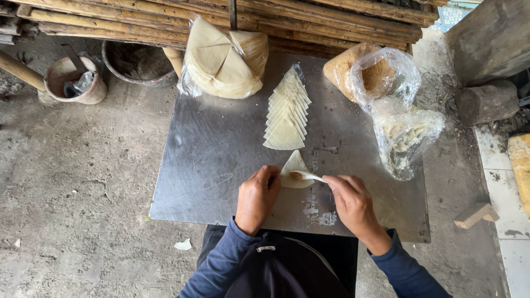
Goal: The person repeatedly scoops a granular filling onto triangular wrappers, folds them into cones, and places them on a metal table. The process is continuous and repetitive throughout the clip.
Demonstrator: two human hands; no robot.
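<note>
A pale wedge-shaped wrapper (294,168) lies on the metal sheet (215,149) with a small brown dab of filling (296,175) on it. My left hand (257,196) presses on the wrapper's left edge. My right hand (350,203) holds a small white spoon (311,176), its tip resting at the filling. Just beyond, a fanned row of wrappers (287,113) runs away from me.
A plastic bag of stacked wrappers (223,58) sits at the sheet's far edge. An open bag of brown filling (375,72) and a bag of folded pieces (406,138) stand at the right. Bamboo poles (221,19), two buckets (74,80) and a wooden block (475,214) surround it.
</note>
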